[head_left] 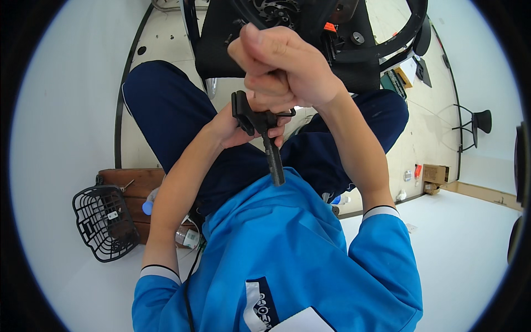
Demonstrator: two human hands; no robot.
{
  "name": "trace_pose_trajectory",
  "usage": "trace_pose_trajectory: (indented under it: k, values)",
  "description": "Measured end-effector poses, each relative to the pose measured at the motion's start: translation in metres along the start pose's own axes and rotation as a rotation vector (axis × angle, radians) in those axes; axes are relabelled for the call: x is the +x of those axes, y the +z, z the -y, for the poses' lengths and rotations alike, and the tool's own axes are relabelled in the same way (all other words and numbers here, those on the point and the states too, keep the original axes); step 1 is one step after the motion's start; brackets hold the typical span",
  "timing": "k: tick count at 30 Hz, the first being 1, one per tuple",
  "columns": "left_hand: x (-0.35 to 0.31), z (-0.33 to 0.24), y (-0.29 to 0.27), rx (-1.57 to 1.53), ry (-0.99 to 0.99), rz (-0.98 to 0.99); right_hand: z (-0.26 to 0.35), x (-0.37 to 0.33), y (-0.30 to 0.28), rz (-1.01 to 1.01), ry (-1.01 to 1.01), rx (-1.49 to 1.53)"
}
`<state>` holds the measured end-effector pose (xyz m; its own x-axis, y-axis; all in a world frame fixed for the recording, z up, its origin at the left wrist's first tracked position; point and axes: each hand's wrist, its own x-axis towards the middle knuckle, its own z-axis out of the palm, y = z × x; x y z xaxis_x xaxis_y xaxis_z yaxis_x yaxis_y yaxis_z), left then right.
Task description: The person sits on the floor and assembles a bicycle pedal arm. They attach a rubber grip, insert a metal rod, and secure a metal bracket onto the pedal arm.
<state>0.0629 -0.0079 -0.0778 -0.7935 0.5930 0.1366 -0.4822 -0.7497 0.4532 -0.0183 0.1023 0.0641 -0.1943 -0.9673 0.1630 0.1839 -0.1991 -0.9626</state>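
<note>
My left hand (227,126) is closed round a black part (272,156), held above my lap. This part has a broad, forked, clamp-like head and a straight bar with a rough surface that points down toward my shirt. A thin, bent black rod (287,113), shaped like a hex key, sticks out beside its head. Just above, my right hand (285,63) is closed with the fingers curled in and the thumb uppermost. Its palm is hidden, so whatever it grips cannot be made out. The two hands overlap in view.
Ahead is a black chair seat (218,58) carrying a metal brake disc (275,8), a small round metal part (357,37) and dark curved parts. A black basket (105,221) and a wooden surface (119,178) lie left; a cardboard box (436,174) sits right, below another chair (480,122).
</note>
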Motion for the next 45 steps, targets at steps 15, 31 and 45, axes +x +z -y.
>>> trace_pose_trajectory:
  k: [15, 31, 45]
  values:
    - [0.003, -0.01, 0.021, 0.14, 0.075, -0.125, 0.008, -0.013, -0.003, -0.358, 0.011, -0.261]
    - [0.001, -0.019, 0.022, 0.338, 0.391, -0.232, 0.01, -0.074, -0.001, -0.072, 0.011, -1.663]
    - [0.002, -0.001, 0.021, 0.622, 0.384, -0.364, 0.014, -0.065, -0.021, 0.223, 0.236, -1.538]
